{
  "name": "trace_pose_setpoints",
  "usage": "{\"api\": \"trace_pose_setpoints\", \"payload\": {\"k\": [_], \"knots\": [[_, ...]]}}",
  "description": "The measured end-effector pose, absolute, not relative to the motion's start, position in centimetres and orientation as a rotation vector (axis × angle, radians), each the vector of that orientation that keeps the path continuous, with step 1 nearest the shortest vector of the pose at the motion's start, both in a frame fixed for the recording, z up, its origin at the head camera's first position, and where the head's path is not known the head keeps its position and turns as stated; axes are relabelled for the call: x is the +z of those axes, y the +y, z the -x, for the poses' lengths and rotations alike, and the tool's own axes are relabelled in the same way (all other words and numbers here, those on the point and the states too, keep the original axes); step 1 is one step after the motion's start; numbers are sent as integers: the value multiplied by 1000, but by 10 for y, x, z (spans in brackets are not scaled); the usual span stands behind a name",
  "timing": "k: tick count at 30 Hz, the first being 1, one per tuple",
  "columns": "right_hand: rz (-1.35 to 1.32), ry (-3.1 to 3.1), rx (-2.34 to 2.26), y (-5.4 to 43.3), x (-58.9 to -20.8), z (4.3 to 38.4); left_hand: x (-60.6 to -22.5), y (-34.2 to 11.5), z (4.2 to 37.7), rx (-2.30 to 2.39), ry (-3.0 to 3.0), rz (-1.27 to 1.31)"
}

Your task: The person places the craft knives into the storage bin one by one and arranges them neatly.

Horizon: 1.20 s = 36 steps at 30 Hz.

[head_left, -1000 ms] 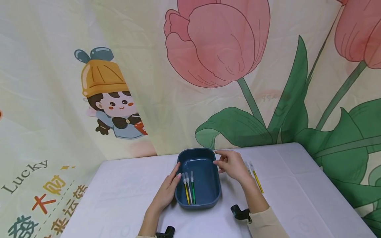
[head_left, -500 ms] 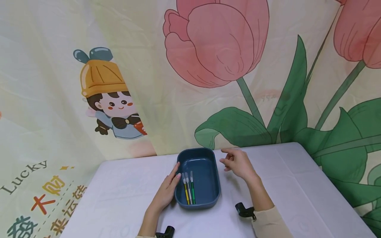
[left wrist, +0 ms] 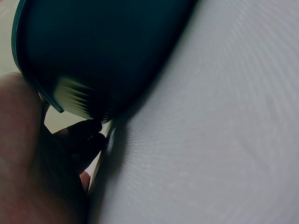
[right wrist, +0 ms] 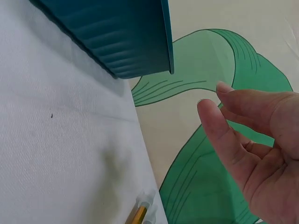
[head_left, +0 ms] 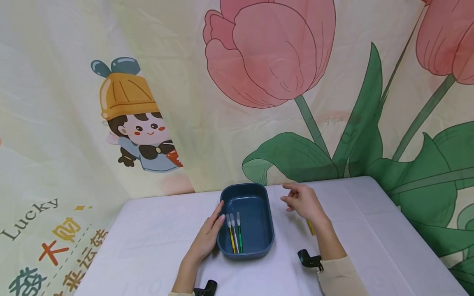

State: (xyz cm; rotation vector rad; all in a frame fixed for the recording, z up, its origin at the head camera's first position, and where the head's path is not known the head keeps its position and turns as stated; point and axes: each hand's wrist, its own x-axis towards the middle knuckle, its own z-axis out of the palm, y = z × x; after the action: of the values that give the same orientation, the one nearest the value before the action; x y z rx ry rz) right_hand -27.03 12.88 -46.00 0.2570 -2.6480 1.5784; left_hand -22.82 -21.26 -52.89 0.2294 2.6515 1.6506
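Note:
A dark blue rectangular tray [head_left: 255, 240] stands on the white-covered table. Three slim pens with clear caps lie in its left half: a yellow pen [head_left: 232, 238], a whitish one [head_left: 235, 236] and a green one [head_left: 240, 236]. My left hand [head_left: 205, 238] holds the tray's left side, thumb at the rim; the left wrist view has its fingers bent by the ridged outer wall [left wrist: 74, 95]. My right hand [head_left: 305, 203] hovers right of the tray, apart from it, fingers loosely bent, with nothing in them. Another yellow pen [head_left: 310, 228] shows partly behind the right wrist.
In the right wrist view, a clear cap lies beside that yellow pen [right wrist: 140, 213] near the table's far edge. A curtain [head_left: 207, 123] printed with tulips and a cartoon figure hangs behind the table [head_left: 159, 230]. A black wrist camera [head_left: 309, 260] sits on the right wrist.
My right hand has moved away from the tray's right rim to the right, over the loose pens, which it now mostly covers. The left hand, tray and pens inside stay put.

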Motion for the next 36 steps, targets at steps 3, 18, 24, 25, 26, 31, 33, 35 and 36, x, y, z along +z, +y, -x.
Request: {"api": "trace_pose_setpoints", "payload": {"k": [3,18,24,25,26,31,33,35,36], "knots": [[-239,-2660,1585,132,-460,270,-530,-212,228,1636,2660,-224],[-188,-2707,1506,148,-465,273,-530,-213,229,1661,2645,-220],[-169,-2735,1408,156,-470,274,-531,-213,229,1646,2641,-210],[-170,-2742,1391,157,-471,275,-531,-213,229,1643,2644,-213],[-170,-2749,1377,158,-472,275,-531,-213,229,1640,2649,-217],[-158,-2781,1345,162,-478,276,-531,-213,229,1646,2650,-223],[-148,-2791,1340,163,-480,276,-531,-213,229,1650,2649,-223],[-132,-2798,1339,163,-481,277,-531,-213,229,1651,2650,-225],[-127,-2803,1336,163,-481,277,-531,-213,229,1653,2650,-227]]}}
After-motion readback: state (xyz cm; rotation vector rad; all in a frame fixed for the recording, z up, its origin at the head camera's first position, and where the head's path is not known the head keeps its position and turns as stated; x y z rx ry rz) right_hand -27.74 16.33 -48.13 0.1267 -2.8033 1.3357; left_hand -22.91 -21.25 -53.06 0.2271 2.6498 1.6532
